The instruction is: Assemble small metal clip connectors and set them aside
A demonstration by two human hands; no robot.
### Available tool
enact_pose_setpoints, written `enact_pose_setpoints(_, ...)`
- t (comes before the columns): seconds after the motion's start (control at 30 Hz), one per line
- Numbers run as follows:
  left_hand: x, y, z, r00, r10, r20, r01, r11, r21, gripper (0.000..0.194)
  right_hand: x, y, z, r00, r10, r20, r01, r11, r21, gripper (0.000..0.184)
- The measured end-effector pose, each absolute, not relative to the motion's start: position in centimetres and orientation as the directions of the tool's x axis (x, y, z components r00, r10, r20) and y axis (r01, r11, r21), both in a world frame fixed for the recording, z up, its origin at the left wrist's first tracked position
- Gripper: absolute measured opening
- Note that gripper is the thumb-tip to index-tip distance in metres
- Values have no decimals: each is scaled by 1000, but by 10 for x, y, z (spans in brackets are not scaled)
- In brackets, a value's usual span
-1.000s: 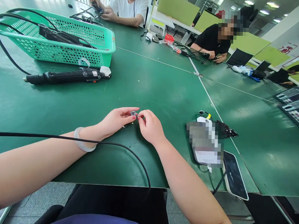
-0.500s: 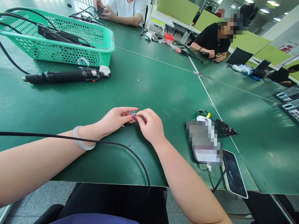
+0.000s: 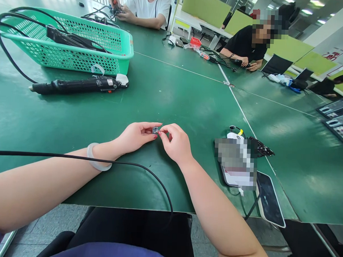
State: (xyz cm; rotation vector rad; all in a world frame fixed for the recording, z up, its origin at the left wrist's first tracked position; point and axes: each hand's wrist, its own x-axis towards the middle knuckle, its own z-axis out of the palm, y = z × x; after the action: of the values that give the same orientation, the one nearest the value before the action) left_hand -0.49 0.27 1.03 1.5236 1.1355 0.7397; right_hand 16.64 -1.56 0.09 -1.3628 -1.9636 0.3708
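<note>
A small, dark metallic square part (image 3: 155,130) sits between the fingertips of my two hands, just above the green tabletop (image 3: 172,102). My left hand (image 3: 136,136) pinches it from the left between thumb and fingers. From the right, my right hand (image 3: 176,141) has its thumb and forefinger closed at the part's right edge. The part is too small to make out its exact kind. A black electric screwdriver (image 3: 77,85) lies on the table beyond my left hand.
A green perforated basket (image 3: 86,61) with black cabled items stands at the far left. A black cable (image 3: 139,165) crosses over my left forearm. To the right lie a phone (image 3: 270,199) and a pixelated device (image 3: 235,162). Two people work across the table.
The small part has turned slightly between my fingertips, and its face shows differently. Both hands remain together at nearly the same place; the whole view has shifted a little.
</note>
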Motion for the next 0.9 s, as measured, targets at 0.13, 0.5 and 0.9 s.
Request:
enact_pose_setpoints(0.13, -6, 3, 9, 358, 931, -76, 297, -36, 954, 49, 166, -16, 2, -215, 898, 385, 731, 409, -547, 13)
enact_pose_setpoints(0.5, -9, 4, 2, 380, 914, 142, 448, -316, 836, 41, 166, -18, 4, -247, 888, 387, 780, 419, -465, 15)
enact_pose_setpoints(0.9, -10, 2, 7, 422, 879, 221, 538, -439, 719, 38, 169, -18, 5, -343, 844, 412, 838, 473, -271, 21)
